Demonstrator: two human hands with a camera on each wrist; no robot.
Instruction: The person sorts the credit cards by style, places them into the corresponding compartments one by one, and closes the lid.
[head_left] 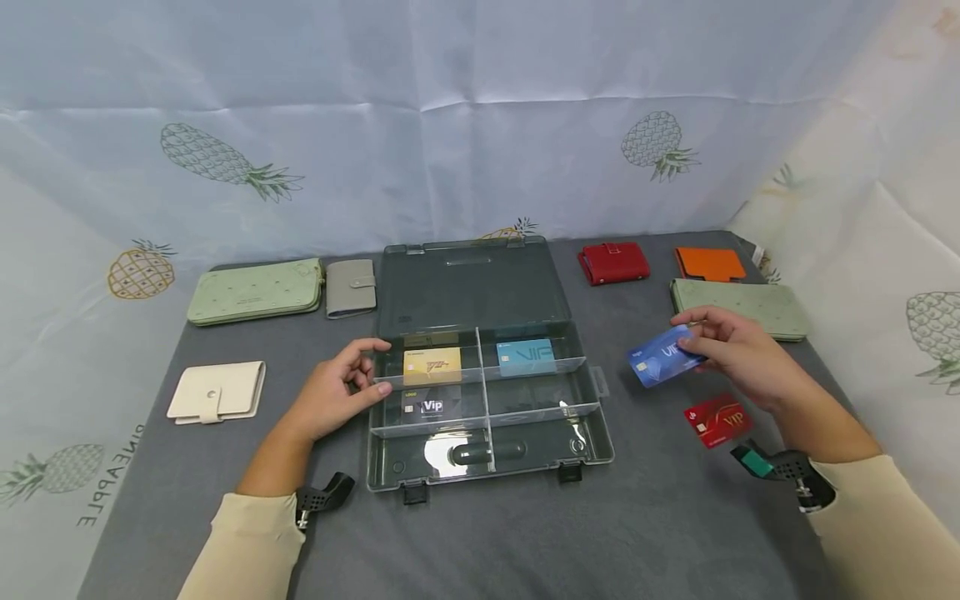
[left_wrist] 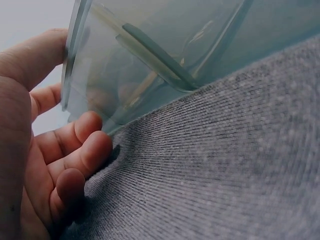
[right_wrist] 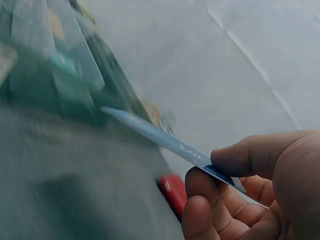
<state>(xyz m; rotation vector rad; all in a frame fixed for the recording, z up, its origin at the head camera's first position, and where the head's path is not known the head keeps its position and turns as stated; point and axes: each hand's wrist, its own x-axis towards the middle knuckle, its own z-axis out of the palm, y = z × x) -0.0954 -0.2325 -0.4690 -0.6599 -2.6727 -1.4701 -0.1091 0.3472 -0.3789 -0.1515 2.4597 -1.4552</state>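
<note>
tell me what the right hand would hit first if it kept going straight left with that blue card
Probably the right wall of the clear organizer box. The right hand holds the blue card edge-first towards it, apparently above the grey cloth; its height is unclear, so it might pass over the rim.

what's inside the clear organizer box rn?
The clear organizer box holds three cards: gold card, light blue card, black VIP card. A dark object lies beneath the front compartments; glare hides what it is.

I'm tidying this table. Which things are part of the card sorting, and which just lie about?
In use: right hand pinching blue card; left hand on clear box; red card.
Lying about: green wallet, cream wallet, red wallet.
</note>
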